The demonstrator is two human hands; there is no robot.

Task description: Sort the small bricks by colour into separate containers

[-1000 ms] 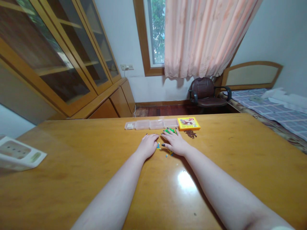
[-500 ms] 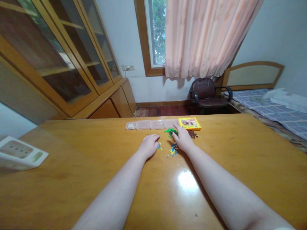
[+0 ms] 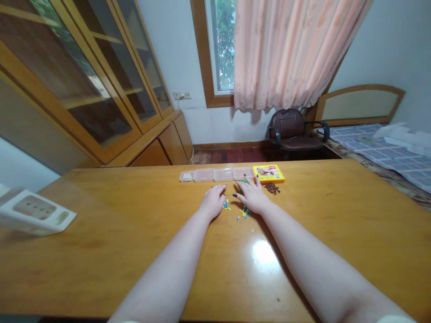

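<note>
Head view shows two bare hands reaching over a wooden table [image 3: 141, 264]. The left hand [image 3: 213, 201] lies low near the middle of the table, palm down, its fingers close together and pointing toward the right hand. Small blue, yellow and white pieces [image 3: 226, 205] show just beside its thumb; whether anything is pinched beneath the fingers, I cannot tell.

The right hand [image 3: 253, 196] is palm down too, with dark nails, its fingers and thumb spread apart. It covers most of the green pieces [image 3: 240, 190], which peek out around its fingers; whether the fingertips touch them is too small to tell. Near the wrist side of this hand lies a loose pile of yellow and blue pieces [image 3: 244, 213], partly hidden by the hand, and one small blue piece [image 3: 238, 218] sits a little apart from it.

To the right of the right hand lie brown pieces [image 3: 271, 189], in front of a yellow box [image 3: 269, 172] with a picture on top. Clear plastic trays [image 3: 223, 175] stand in a row left of the box, the leftmost one with a pale patch. Well apart, at the left edge of the table, is a white box [image 3: 40, 213]. Beyond the table are a brown armchair [image 3: 290, 130], a pink curtain [image 3: 283, 54] and a bed [image 3: 397, 146].
</note>
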